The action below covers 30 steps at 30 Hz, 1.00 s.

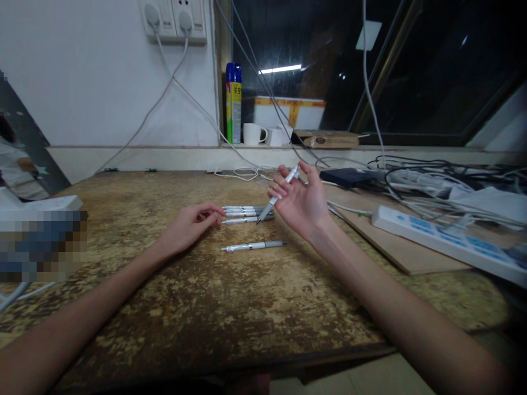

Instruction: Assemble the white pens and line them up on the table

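In my right hand is a white pen, held at a slant with its dark tip pointing down to the left, above the right ends of a row of pens. That row of white and grey pens lies side by side on the worn wooden table. My left hand rests at the row's left end, fingers curled together near the pen ends; whether it grips anything is unclear. Nearer to me, a single white and grey pen lies crosswise, apart from the row and touched by neither hand.
A white power strip and a thin board lie at the right, with tangled cables behind. A black box sits at the back right. On the sill stand a spray can and a white mug.
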Each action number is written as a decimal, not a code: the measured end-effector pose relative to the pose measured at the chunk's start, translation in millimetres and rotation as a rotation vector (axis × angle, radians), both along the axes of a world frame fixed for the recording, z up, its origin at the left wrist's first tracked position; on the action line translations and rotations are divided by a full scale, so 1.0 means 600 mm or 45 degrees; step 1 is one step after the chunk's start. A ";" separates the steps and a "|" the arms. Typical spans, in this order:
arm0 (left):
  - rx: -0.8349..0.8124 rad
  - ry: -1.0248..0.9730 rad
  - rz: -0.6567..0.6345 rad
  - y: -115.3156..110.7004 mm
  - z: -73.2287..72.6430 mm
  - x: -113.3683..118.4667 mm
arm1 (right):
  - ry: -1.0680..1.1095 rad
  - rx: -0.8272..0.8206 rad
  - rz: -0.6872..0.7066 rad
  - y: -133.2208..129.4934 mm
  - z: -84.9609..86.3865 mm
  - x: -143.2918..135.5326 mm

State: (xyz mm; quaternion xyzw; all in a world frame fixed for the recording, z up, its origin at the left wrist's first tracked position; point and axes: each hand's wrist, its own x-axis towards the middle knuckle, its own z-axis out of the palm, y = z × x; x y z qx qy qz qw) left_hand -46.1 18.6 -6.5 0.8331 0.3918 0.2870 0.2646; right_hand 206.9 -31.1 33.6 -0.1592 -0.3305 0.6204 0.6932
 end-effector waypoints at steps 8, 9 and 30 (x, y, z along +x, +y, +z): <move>0.016 0.022 0.008 -0.003 0.001 0.000 | 0.009 0.023 -0.017 -0.001 0.002 0.001; 0.012 0.024 0.012 -0.003 0.001 0.001 | 0.002 0.017 -0.031 -0.001 0.003 0.001; -0.010 0.010 -0.008 -0.005 0.002 0.003 | -0.002 0.033 -0.076 0.000 0.009 0.006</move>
